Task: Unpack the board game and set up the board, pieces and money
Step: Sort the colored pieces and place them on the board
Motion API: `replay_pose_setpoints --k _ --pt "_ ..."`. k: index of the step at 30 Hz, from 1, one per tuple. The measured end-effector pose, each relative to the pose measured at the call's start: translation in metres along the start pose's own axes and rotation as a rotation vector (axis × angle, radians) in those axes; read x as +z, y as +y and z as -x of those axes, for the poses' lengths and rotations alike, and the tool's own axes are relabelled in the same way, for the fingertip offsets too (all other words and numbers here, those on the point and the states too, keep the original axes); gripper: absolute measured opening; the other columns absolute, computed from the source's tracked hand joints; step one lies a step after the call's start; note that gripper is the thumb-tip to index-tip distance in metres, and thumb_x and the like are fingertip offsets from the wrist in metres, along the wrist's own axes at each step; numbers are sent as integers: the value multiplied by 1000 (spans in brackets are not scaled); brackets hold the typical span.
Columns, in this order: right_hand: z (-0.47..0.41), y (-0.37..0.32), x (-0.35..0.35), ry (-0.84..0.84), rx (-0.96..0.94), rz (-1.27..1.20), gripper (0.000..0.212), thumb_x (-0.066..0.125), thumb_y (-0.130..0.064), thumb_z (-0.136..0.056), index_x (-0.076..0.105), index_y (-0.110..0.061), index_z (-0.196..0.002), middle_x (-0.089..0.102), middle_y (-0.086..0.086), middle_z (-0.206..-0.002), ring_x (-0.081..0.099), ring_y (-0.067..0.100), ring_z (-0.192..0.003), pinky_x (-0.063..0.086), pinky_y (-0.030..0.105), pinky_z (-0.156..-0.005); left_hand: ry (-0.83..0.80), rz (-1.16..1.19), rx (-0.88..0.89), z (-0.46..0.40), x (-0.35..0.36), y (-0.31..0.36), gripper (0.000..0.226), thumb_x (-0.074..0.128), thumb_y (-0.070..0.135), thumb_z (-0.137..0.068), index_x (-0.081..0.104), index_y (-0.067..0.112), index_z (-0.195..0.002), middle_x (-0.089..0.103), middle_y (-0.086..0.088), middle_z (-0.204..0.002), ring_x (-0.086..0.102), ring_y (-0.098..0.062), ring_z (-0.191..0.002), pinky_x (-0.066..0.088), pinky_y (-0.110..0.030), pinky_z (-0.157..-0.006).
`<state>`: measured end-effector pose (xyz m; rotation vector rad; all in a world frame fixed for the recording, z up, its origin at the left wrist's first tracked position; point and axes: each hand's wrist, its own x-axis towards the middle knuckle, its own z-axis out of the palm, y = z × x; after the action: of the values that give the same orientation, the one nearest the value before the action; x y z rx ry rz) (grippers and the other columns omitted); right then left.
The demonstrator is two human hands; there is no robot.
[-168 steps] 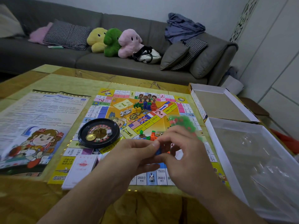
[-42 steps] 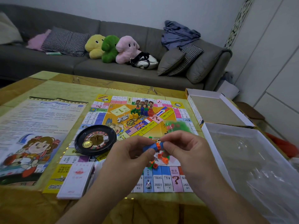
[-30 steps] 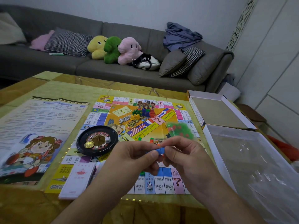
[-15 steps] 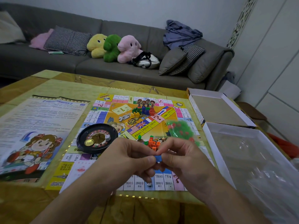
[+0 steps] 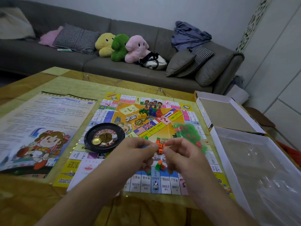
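Observation:
The game board (image 5: 164, 126) lies flat on the table. My left hand (image 5: 135, 154) and my right hand (image 5: 182, 154) hover over its near half, fingertips almost meeting. A small blue piece (image 5: 143, 146) is pinched in my left fingers. My right fingers are curled in a pinch; what they hold is blurred. Small orange pieces (image 5: 160, 145) show between the fingertips, and loose orange and green pieces (image 5: 158, 166) lie on the board below. A clear bag of green and red pieces (image 5: 189, 136) rests right of my hands. Coloured pawns (image 5: 149, 111) stand at the board's centre.
A black roulette wheel (image 5: 104, 137) with a coin and a die sits on the board's left side. An instruction sheet (image 5: 40, 119) lies left of it. A card stack (image 5: 88, 168) is near my left forearm. The box lid (image 5: 226, 115) and box base (image 5: 260, 160) are on the right.
My hands, pinched together on the blue piece before, have drawn slightly apart, with the blue piece staying in my left fingers. Loose pieces now show on the board under them.

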<state>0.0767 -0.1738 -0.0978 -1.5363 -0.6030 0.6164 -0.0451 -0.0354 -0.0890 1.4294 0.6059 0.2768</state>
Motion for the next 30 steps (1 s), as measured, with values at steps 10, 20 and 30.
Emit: replay_pose_setpoints --k 10,20,30 --pt "-51 22 22 -31 -335 986 19 67 -13 -99 77 -26 -109 63 -16 -107 56 6 -105 48 24 -92 353 -331 76 -19 -33 12 38 59 33 -105 68 3 -84 64 -1 -56 60 -23 -60 60 -53 -81" --pt "-80 19 45 -89 -268 1292 17 70 -17 -93 84 -27 -93 64 -6 -102 48 22 -110 51 44 -94 279 -176 -19 -35 -42 7 7 65 14 -100 70 12 -95 70 0 -57 73 -31 -73 62 -58 -84" --pt "-81 14 46 -77 -205 1230 6 74 -22 -95 79 -23 -91 61 -4 -104 51 15 -104 53 38 -89 329 -41 -22 -32 -42 11 10 65 0 -99 74 4 -100 75 -18 -85 76 -29 -77 66 -37 -74"
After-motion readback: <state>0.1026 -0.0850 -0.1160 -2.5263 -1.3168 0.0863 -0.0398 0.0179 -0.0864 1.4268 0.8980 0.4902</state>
